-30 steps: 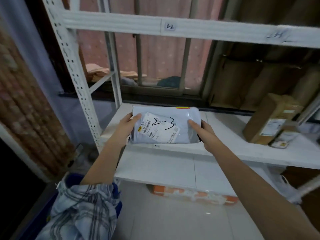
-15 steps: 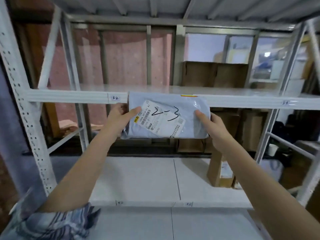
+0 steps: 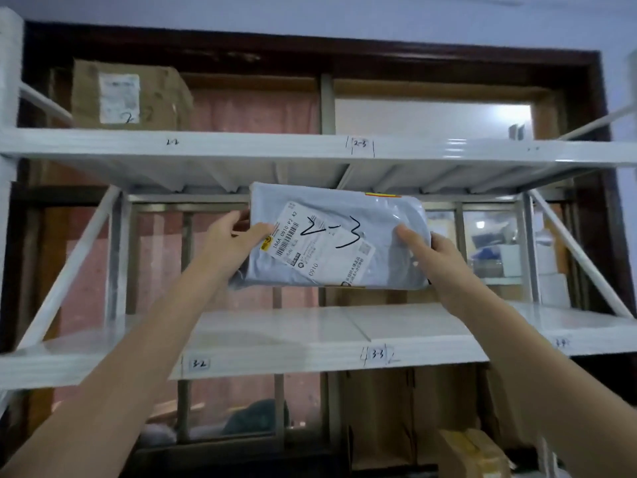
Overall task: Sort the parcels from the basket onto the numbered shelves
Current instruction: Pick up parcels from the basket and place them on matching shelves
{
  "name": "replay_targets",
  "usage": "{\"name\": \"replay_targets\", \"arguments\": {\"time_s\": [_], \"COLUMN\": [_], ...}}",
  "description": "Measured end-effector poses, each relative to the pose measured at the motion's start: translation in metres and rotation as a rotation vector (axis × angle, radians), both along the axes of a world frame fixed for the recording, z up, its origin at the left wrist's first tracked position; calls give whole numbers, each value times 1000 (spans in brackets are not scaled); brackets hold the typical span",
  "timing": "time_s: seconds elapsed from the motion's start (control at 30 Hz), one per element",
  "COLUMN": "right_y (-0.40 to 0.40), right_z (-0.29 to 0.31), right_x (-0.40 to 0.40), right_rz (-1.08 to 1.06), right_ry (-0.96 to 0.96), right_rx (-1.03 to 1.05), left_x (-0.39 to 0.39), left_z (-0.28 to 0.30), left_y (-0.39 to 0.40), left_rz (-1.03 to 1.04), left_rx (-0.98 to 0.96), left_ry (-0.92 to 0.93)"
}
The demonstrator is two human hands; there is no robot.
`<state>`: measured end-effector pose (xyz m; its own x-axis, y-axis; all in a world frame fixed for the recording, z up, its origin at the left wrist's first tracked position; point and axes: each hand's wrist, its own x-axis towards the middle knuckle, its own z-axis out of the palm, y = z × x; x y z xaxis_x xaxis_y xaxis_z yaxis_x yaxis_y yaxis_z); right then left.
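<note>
Both hands clamp the grey plastic mailer parcel (image 3: 339,238), left hand (image 3: 230,241) and right hand (image 3: 435,258) at its ends, under the white metal shelf edge marked 2-3 (image 3: 360,143). I'd lift clear of that lip, then slide it in flat.

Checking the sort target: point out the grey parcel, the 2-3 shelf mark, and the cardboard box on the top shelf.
grey parcel (image 3: 386,267): head view, bare plastic right of its label.
2-3 shelf mark (image 3: 360,143): head view, the handwritten digits.
cardboard box (image 3: 162,94): head view, brown front right of its sticker.
</note>
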<state>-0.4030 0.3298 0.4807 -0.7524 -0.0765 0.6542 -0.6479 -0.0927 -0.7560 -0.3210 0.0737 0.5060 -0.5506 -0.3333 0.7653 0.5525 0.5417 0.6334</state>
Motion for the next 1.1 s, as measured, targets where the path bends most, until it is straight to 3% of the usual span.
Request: {"name": "replay_targets", "arguments": {"time_s": [0.23, 0.43, 0.63, 1.1], "right_y": [-3, -15, -31, -56], "right_z": [71, 125, 179, 251], "right_x": [-19, -36, -48, -109], "right_rz": [-90, -168, -145, -264], "right_ry": [101, 138, 228, 564], "right_rx": [-45, -63, -47, -78], "left_x": [-28, -44, -65, -106], "left_z": [65, 116, 165, 235], "left_y": [2, 1, -8, -26], "left_rz": [-37, 49, 124, 169], "left_rx": [-60, -104, -9, -143], "left_ry": [107, 214, 306, 437]}}
